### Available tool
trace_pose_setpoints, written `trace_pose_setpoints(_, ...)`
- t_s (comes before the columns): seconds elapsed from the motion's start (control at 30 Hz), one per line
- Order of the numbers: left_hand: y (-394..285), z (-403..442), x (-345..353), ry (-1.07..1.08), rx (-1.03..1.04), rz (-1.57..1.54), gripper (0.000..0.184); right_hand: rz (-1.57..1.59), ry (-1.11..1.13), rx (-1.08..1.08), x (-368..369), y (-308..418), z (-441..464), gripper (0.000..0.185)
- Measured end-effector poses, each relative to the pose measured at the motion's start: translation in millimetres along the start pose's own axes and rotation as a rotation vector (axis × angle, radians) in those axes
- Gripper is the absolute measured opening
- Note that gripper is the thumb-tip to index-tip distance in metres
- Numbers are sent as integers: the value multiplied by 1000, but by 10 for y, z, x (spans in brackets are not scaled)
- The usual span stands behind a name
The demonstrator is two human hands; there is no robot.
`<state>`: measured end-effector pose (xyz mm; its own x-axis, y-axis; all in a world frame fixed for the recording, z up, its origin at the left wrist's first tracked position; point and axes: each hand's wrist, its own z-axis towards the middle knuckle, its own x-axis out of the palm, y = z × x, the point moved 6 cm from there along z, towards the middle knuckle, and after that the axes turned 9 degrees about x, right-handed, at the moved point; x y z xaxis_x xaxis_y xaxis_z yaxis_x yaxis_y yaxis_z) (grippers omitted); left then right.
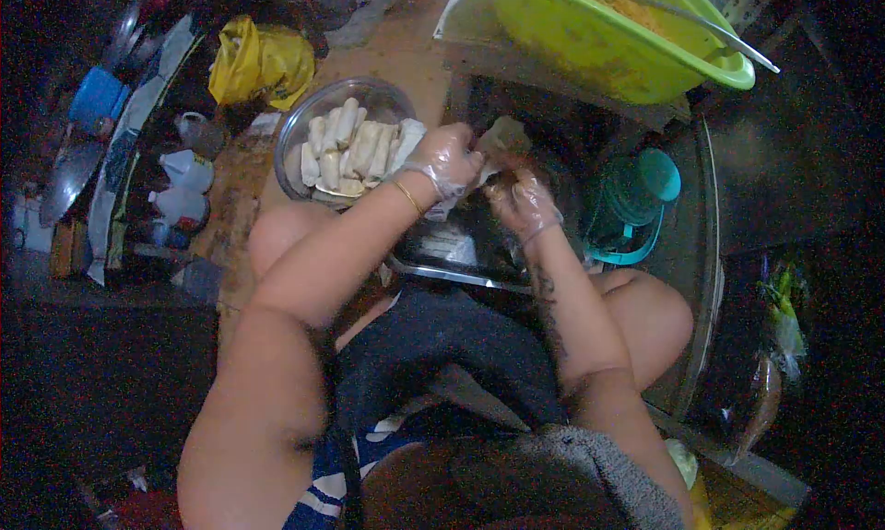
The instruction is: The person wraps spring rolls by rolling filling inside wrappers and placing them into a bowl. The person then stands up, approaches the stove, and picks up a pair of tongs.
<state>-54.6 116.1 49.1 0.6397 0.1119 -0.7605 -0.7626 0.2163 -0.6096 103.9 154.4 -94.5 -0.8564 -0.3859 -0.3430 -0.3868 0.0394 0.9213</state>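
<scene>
Far on the left, from where I stand, a crumpled yellow bag (263, 63) sits beyond a metal bowl (288, 152). Pale rolls (371, 150) are heaped in that bowl, some lying across others; a knock to the top ones could send them sliding toward the rim. The left hand (445, 157), in a clear plastic glove, is just beside the bowl's right edge, so a careless swing of that wrist might be what knocks them.

The left fingers are curled in narrow on a thin pale sheet (505, 138), which is up between the two hands, above a dark metal tray (461, 270) near the person's lap. The sheet looks flimsy to me: pulling unevenly from both sides could tear it, and a loose glove tip might get caught in a fold. The right hand (525, 206), also gloved, is close against the sheet's near side; its fingers are bent, but blur keeps me from telling whether they grip it.

Far right, a spoon (719, 34) juts over the rim of a green tub (590, 55); a bumped handle could flick filling out. Nearer, a turquoise jug (650, 175) stands beyond the right knee, where an elbow thrown wide might tip it.
</scene>
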Motion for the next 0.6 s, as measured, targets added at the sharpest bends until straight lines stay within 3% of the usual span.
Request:
trace_pose_setpoints(0.1,-6,17,51,15,23,49,29,-374,-60,-1,-83,1029,-604,31)
trace_pose_setpoints(0.17,-20,8,63,44,13,64,26,414,6,296,27,535,-356,34)
trace_pose_setpoints(0.23,-24,11,66,11,7,82,26,336,6,293,14,593,-357,39)
trace_pose_setpoints(0.3,27,7,70,0,-22,49,27,-605,-65,-19,-93,864,-497,45)
trace_pose_setpoints(0.4,171,34,111,16,-65,-81,29,-453,-101,60,-43,624,-358,38)
trace_pose_setpoints(0.5,204,30,159,-8,12,-126,31,-584,-156,-195,-33,616,-338,34)
trace_pose_setpoints(0.57,169,22,221,-78,137,-49,31,-288,-77,-77,75,227,-93,43)
trace_pose_setpoints(0.6,121,12,204,-42,97,-11,30,-179,-47,3,92,158,-63,45)
